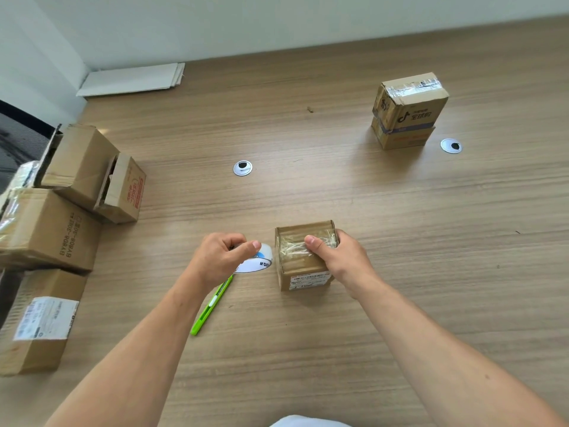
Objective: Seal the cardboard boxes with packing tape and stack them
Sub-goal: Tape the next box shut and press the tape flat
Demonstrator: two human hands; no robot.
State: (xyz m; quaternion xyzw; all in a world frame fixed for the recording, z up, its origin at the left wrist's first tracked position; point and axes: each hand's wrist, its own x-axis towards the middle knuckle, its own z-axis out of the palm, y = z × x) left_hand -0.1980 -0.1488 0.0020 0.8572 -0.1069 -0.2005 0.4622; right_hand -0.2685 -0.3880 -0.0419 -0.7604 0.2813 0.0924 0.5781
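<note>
The small box [303, 257] sits on the tabletop [308, 349] under the fingers of the right hand [338, 260]. The thumb [311, 241] presses flat on its taped top and the other fingers wrap round its right side, clamped on the cardboard. Its long axis runs away from the person, and the labelled end faces the wrist. Clear, wrinkled tape covers the top beneath the thumb.

Just left of those fingers, the left hand [221, 257] grips the tape roll [257, 260], its fingers curled over the rim and the thumb along the outer edge. The roll stands tilted on the tabletop, close beside the box; whether the two touch is hard to tell.

Below the left wrist lies a green knife [211, 303], its long axis slanting from near-left to far-right, the far tip hidden under the hand.

Well beyond the right fingers, a stack of two boxes [406, 112] stands with tape across its top. Far left of the left fingers, a heap of boxes [52, 229] lies, some with flaps open.

The tabletop is pale wood grain with two round cable ports [242, 167] [451, 146]. White flat sheets [132, 78] lie against the white wall [277, 20] at the far-left corner.
</note>
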